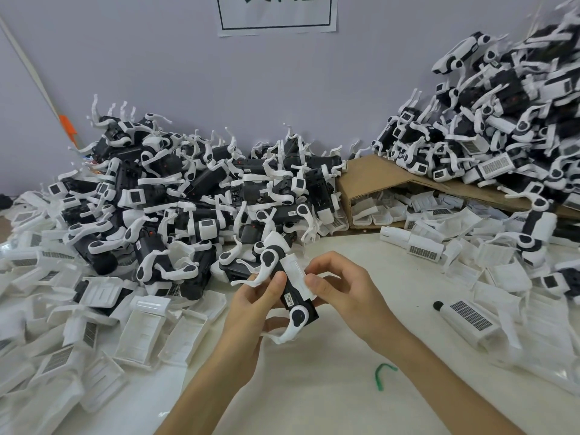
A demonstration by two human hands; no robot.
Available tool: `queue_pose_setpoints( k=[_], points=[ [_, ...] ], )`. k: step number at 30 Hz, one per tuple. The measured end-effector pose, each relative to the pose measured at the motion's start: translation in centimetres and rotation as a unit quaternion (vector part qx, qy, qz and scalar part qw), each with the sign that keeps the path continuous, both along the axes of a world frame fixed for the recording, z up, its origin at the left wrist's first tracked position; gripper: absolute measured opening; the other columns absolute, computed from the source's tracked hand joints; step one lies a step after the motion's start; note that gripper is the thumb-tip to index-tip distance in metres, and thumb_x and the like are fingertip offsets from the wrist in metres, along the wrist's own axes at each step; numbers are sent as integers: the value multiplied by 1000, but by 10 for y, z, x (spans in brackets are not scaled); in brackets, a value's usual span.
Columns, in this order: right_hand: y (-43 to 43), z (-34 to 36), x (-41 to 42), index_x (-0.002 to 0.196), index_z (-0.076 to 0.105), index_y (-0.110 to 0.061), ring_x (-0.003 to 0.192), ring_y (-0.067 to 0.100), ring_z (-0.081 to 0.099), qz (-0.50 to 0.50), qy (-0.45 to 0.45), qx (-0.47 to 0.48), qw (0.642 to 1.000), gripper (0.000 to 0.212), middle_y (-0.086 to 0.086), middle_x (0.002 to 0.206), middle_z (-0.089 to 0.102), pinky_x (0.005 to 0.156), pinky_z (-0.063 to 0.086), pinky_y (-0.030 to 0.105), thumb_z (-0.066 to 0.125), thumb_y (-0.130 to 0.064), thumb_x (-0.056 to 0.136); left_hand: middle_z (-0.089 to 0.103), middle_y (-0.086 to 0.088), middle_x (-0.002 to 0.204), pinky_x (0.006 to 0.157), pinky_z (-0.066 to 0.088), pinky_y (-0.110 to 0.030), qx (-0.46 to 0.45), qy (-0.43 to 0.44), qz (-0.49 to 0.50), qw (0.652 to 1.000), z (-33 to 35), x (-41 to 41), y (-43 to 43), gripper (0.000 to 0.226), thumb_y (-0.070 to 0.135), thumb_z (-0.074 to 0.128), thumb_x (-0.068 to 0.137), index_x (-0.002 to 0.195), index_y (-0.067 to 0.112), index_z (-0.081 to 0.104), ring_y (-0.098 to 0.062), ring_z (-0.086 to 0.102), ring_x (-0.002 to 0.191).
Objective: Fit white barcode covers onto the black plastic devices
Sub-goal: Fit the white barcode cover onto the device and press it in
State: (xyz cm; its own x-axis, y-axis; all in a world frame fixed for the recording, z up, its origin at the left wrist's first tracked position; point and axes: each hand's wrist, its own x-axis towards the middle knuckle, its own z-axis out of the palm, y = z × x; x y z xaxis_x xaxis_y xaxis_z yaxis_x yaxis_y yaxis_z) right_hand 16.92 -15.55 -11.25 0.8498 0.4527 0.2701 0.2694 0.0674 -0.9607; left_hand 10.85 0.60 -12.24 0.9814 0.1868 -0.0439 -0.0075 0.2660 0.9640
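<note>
At the middle of the view I hold one black plastic device (290, 298) with white curved arms above the white table. My left hand (251, 306) grips its lower left side, thumb on the black body. My right hand (337, 285) presses a white cover (296, 274) against the device's upper right side with thumb and fingers. The cover lies along the black body; whether it is fully seated cannot be told.
A large heap of black devices (194, 196) fills the back left, another heap (502, 120) the back right on a collapsed cardboard box (376, 177). Loose white covers (141, 328) lie left and right (470, 318). A green tie (381, 375) lies on the table (314, 387).
</note>
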Motion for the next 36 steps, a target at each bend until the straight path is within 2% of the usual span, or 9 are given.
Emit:
queue_pose_setpoints(
  k=[9, 11, 16, 18, 20, 23, 27, 30, 36],
  points=[
    [3, -2, -2, 104, 66, -16, 91, 28, 68, -3, -10, -12, 1000, 27, 5, 105, 70, 74, 57, 35, 66, -37, 86, 74, -17, 112, 77, 58, -36, -28, -10, 19, 999, -1, 0, 1, 64, 52, 71, 70, 120, 11, 69, -35, 71, 104],
    [3, -3, -1, 106, 64, -17, 88, 22, 66, -8, -3, -12, 1000, 30, 5, 106, 70, 76, 54, 30, 67, -38, 84, 74, -16, 113, 77, 57, -34, -28, -10, 16, 999, -2, 0, 0, 62, 51, 70, 72, 120, 11, 69, -34, 71, 105],
    [4, -2, -2, 114, 62, -19, 99, 10, 65, 17, 51, -9, 999, 56, -2, 112, 70, 85, 52, 27, 70, -57, 75, 75, -14, 111, 102, 51, -52, -6, -4, 44, 999, -1, 0, -3, 55, 50, 64, 80, 118, 11, 70, -37, 68, 109],
    [5, -2, -4, 115, 62, -17, 98, 9, 66, 40, 68, -12, 997, 51, 1, 111, 71, 84, 50, 23, 66, -55, 81, 75, -18, 109, 101, 49, -57, 22, -8, 54, 998, -1, 0, -5, 52, 54, 61, 81, 112, 14, 74, -42, 67, 108],
    [5, -1, -5, 115, 61, -15, 96, 9, 67, 53, 82, -4, 995, 44, 8, 108, 71, 85, 52, 25, 64, -51, 88, 76, -13, 107, 94, 52, -51, 43, -14, 53, 998, -2, 0, -6, 51, 57, 58, 81, 108, 18, 76, -39, 68, 106],
    [4, 1, -5, 118, 63, -14, 96, 11, 67, 66, 81, 0, 995, 43, 4, 103, 72, 88, 53, 27, 57, -44, 88, 75, -6, 112, 105, 46, -49, 63, -32, 18, 997, -5, 0, -8, 42, 59, 56, 92, 112, 28, 76, -29, 67, 114],
    [1, 5, -4, 113, 67, -9, 88, 11, 64, 66, 79, 5, 995, 43, -3, 91, 70, 81, 51, 24, 53, -42, 90, 74, 8, 112, 83, 52, -17, 153, -100, -58, 981, -3, -3, -13, 39, 46, 68, 84, 120, 31, 68, -6, 69, 105],
    [1, 4, -6, 115, 65, -7, 82, 10, 65, 76, 89, -8, 993, 45, -3, 88, 70, 70, 50, 20, 55, -42, 89, 73, 5, 107, 81, 56, -24, 202, -119, -64, 970, -7, -4, -17, 56, 46, 72, 76, 126, 27, 58, -12, 70, 101],
    [1, 4, -7, 107, 68, -13, 82, 10, 66, 118, 111, -36, 986, 36, -4, 87, 71, 72, 50, 19, 56, -43, 91, 71, 7, 102, 80, 56, -27, 242, -134, -75, 958, -10, -8, -16, 51, 51, 66, 81, 125, 28, 54, -11, 69, 95]
  ],
)
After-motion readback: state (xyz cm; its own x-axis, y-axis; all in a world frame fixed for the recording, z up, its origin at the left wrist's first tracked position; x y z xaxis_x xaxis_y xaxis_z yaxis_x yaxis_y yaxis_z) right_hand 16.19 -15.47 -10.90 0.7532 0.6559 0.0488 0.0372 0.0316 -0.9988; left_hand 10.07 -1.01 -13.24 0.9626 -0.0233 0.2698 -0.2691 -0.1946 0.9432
